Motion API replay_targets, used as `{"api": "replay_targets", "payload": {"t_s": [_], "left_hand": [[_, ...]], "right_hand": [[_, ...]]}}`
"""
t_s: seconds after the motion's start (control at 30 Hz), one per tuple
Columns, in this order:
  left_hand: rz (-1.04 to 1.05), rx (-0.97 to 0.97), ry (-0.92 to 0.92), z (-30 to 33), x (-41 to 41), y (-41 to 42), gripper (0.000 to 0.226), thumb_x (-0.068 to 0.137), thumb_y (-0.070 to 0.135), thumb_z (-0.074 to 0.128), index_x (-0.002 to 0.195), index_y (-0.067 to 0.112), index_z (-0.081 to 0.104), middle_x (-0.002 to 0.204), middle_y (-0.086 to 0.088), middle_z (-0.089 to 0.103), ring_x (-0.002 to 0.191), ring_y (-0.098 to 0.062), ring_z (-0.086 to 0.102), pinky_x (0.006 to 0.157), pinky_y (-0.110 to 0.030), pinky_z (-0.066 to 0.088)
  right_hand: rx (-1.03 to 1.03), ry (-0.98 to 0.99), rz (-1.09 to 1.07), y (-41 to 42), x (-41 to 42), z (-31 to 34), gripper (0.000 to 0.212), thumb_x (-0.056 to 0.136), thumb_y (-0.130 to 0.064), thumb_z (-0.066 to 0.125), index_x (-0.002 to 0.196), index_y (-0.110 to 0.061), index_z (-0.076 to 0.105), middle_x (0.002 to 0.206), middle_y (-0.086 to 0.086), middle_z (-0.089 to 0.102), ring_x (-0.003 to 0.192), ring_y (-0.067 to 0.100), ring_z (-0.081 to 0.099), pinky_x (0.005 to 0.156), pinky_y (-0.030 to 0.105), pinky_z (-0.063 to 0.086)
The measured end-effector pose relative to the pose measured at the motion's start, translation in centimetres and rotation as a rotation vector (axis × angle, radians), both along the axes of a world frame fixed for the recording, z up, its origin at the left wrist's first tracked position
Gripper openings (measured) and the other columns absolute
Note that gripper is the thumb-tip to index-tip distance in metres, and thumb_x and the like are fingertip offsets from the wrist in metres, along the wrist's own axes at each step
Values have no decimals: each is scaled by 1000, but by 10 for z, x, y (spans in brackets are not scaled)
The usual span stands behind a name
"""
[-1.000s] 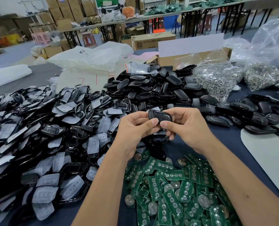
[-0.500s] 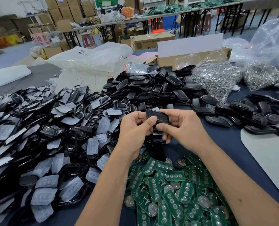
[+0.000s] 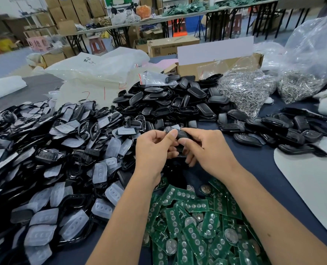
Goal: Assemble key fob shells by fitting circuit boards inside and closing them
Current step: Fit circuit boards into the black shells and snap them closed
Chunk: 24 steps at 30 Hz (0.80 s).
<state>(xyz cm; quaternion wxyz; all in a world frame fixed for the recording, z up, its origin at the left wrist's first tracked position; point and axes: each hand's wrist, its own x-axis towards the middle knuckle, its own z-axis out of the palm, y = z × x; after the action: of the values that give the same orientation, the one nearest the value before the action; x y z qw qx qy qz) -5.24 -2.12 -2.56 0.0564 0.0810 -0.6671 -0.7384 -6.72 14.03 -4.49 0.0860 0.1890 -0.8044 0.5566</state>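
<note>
One head-worn wide-angle view looks forward and down from above the near edge of the table [image 3: 258,165], close enough that both forearms rise from the bottom edge and the left hand [image 3: 153,150] and right hand [image 3: 206,150] meet near the middle. The far edge and the room beyond fill the top, bent by the lens. No second view shares the scene.

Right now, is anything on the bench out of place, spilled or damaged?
Nothing stands out. Both hands, left hand and right hand, grip one black fob shell. Green circuit boards lie loosely heaped, and shell piles cover the table, but that looks like working stock, not spillage.
</note>
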Motion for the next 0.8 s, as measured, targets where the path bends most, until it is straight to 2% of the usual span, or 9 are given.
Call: {"api": "replay_targets", "payload": {"t_s": [0.07, 0.13, 0.17, 0.27, 0.3, 0.4, 0.47, 0.63, 0.8], "left_hand": [[-15, 56, -51, 2, -1, 0, 25, 97, 22, 73, 94, -2, 71, 78, -11, 75, 62, -14, 67, 59, -22, 57], [-51, 142, -96, 5, -2, -1, 17, 99, 16, 70, 91, 1, 71, 80, -12, 76, 67, -15, 71, 61, -22, 58], [-66, 175, -108, 6, -3, -1, 14, 99, 13, 69, 90, 2, 72, 82, -13, 76, 70, -17, 72, 63, -22, 59], [-92, 223, -80, 8, -2, -1, 8, 97, 8, 70, 90, 5, 74, 89, -15, 78, 79, -20, 75, 68, -23, 60], [-95, 228, -58, 7, -1, -1, 6, 95, 6, 71, 90, 5, 74, 90, -14, 78, 80, -20, 76, 69, -23, 60], [-102, 200, 3, 6, 1, -1, 5, 92, 4, 73, 97, 4, 74, 92, -11, 77, 81, -19, 75, 71, -23, 60], [-110, 164, 29, 5, 1, -4, 7, 92, 4, 73, 99, 4, 73, 90, -11, 76, 78, -17, 72, 72, -24, 60], [-129, 192, 27, 6, 3, -6, 4, 94, 4, 70, 95, 5, 74, 82, -8, 73, 68, -13, 65, 67, -20, 57], [-96, 342, -41, 7, 3, 1, 18, 98, 7, 65, 87, 4, 79, 83, -9, 74, 69, -10, 65, 63, -17, 57]], "right_hand": [[-41, 11, -18, 1, -1, 1, 17, 101, -24, 65, 110, -27, 78, 66, 4, 71, 49, 20, 70, 48, 34, 59], [-80, 22, -31, 1, -2, 1, 30, 99, -17, 69, 112, -44, 74, 69, 3, 74, 51, 20, 71, 51, 34, 61], [-108, 17, -33, 1, -3, 1, 35, 98, -14, 71, 116, -44, 72, 71, 3, 75, 53, 21, 71, 53, 34, 61], [-206, -33, -10, 1, -4, 2, 36, 95, -3, 73, 127, -20, 71, 80, 3, 78, 63, 23, 73, 55, 32, 60], [-214, -41, -3, 2, -4, 3, 37, 94, -2, 74, 128, -17, 70, 85, 3, 78, 67, 22, 74, 57, 31, 60], [-192, -11, -9, 4, -1, 6, 38, 91, -5, 78, 125, -21, 72, 96, -2, 79, 80, 17, 77, 58, 29, 62], [-160, 15, -31, 6, 0, 6, 37, 88, -8, 83, 120, -23, 73, 95, -5, 78, 84, 15, 76, 60, 30, 63], [-198, 10, -32, 2, 0, 5, 33, 86, -8, 84, 115, -21, 72, 93, -6, 78, 74, 20, 76, 57, 34, 63], [-248, 41, -60, -1, 0, 3, 29, 82, -16, 87, 105, -23, 71, 86, -1, 79, 62, 22, 76, 58, 36, 63]]}}
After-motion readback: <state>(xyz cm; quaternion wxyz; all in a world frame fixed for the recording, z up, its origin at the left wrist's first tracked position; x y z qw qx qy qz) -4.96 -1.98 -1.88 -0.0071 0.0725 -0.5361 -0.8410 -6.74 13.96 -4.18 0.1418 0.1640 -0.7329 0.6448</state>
